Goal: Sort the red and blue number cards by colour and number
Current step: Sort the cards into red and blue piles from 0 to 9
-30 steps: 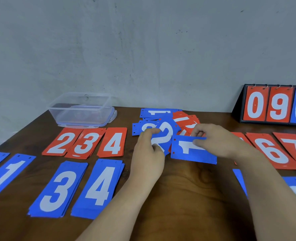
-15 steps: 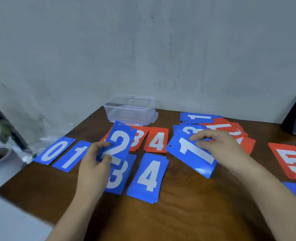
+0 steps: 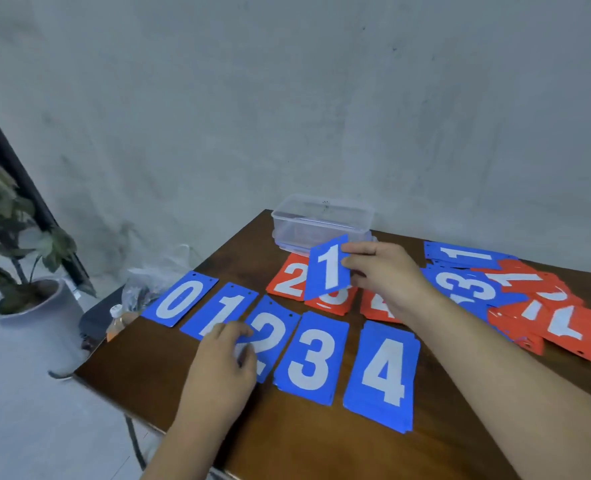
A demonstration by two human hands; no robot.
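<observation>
Blue cards lie in a front row on the wooden table (image 3: 322,452): 0 (image 3: 179,299), 1 (image 3: 223,310), 2 (image 3: 274,332), 3 (image 3: 313,358) and 4 (image 3: 384,372). My left hand (image 3: 223,362) pinches the blue 2 at its left edge as it lies between the 1 and the 3. My right hand (image 3: 387,275) holds another blue 1 card (image 3: 328,268) in the air above the red row, where a red 2 (image 3: 289,277) shows and the other red cards are partly hidden. A mixed pile of red and blue cards (image 3: 516,296) lies to the right.
A clear plastic box (image 3: 322,218) stands at the table's far edge by the grey wall. The table's left edge runs close to the blue 0. Off the table to the left are a potted plant (image 3: 20,271), a plastic bag and a bottle (image 3: 117,320).
My left hand has brought the blue 2 down onto the table between the 1 and the 3. My right hand has lifted the blue 1 up and left. The view swung left.
</observation>
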